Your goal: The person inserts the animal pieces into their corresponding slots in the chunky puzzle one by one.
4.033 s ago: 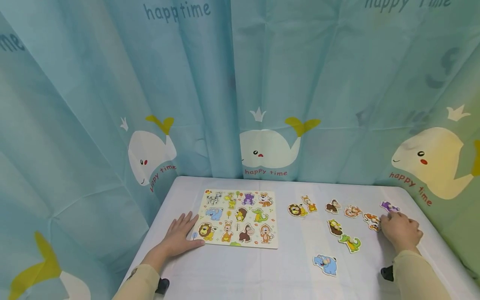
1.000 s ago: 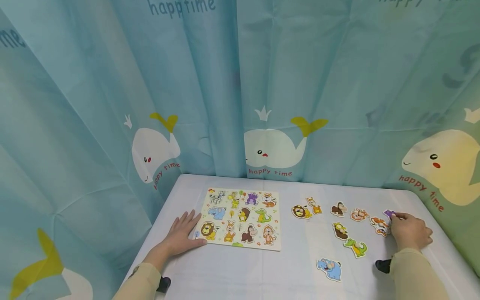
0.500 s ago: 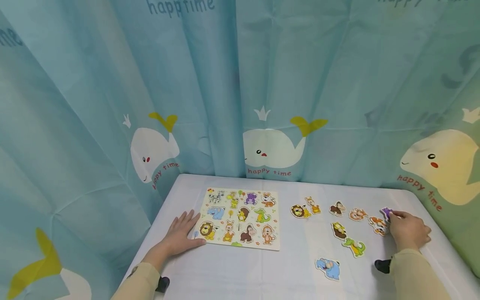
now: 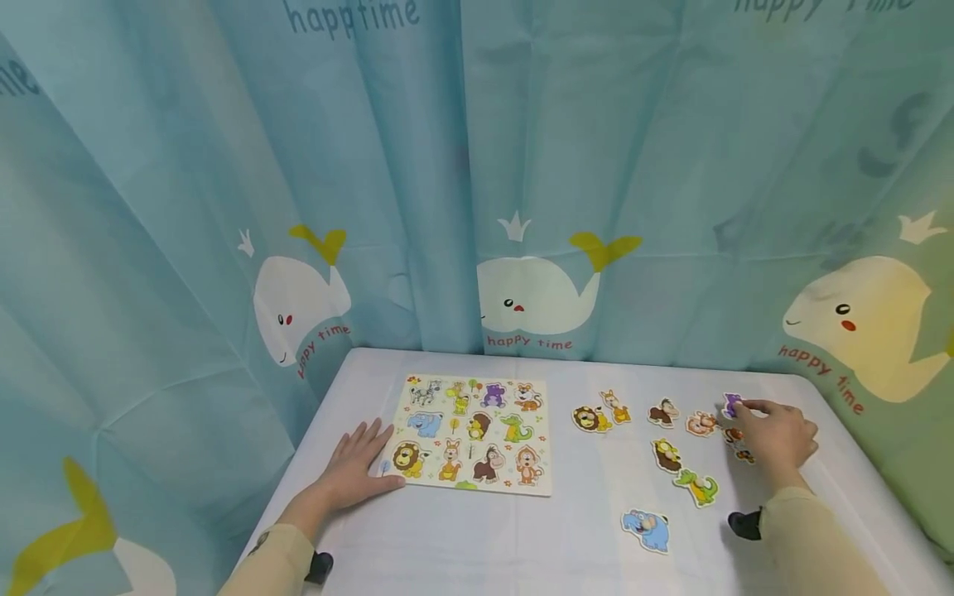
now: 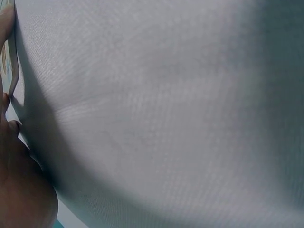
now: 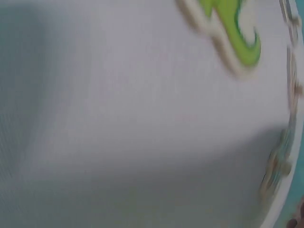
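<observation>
In the head view my right hand (image 4: 782,439) pinches a purple hippo puzzle piece (image 4: 731,403) between thumb and fingertips. Below it lies a tiger piece (image 4: 744,454), partly hidden by the hand. My left hand (image 4: 360,465) is spread flat at the left edge of the animal puzzle board (image 4: 477,486), fingertips and thumb right at its rim. Part of that hand (image 5: 23,190) and the board's edge (image 5: 10,66) show in the left wrist view. The right wrist view catches a crocodile piece (image 6: 240,38), blurred.
Loose animal pieces lie right of the board: a lion (image 4: 591,419), kangaroo (image 4: 615,406), gorilla (image 4: 662,412), monkey (image 4: 701,424), hedgehog (image 4: 666,455) and elephant (image 4: 647,530). A whale-print curtain (image 4: 417,165) hangs behind the white table (image 4: 462,555).
My right hand has taken hold of the purple hippo piece and moved it left, over beside the tiger piece. My left hand stays at the board's edge.
</observation>
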The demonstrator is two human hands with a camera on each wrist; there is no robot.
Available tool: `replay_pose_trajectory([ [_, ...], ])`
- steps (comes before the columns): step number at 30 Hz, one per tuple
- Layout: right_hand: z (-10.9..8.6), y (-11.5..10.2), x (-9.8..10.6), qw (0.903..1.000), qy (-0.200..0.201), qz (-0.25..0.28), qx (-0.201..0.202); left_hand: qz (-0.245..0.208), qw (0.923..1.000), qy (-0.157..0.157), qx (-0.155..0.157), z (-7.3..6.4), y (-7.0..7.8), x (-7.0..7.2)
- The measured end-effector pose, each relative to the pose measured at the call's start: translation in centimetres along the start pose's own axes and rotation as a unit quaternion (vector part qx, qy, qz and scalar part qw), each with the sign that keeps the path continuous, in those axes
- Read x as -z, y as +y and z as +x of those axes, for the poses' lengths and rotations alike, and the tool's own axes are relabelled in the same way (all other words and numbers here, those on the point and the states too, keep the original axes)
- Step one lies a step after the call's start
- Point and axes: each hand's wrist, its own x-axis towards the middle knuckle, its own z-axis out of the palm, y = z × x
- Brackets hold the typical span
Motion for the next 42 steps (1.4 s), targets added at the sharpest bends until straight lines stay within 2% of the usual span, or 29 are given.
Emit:
replay_pose_trajectory([
  [13,-2.4,-6.6,-3.6,0.9947,0.001,0.015,0.102,-0.004,1.0000,0.004,-0.003,-0.1,-0.2,-0.1],
  [21,-4.0,-10.0,-5.4,0.9851,0.006,0.029,0.169,-0.004,1.0000,0.006,-0.005,0.0,-0.2,-0.2],
  [31,-5.5,-13.0,-7.7,0.9777,-0.007,0.038,0.206,-0.004,1.0000,0.008,-0.005,-0.1,-0.2,-0.3],
  [42,-7.4,-16.5,-10.5,0.9749,-0.032,0.043,0.216,-0.006,1.0000,-0.001,-0.002,-0.2,0.0,0.0],
])
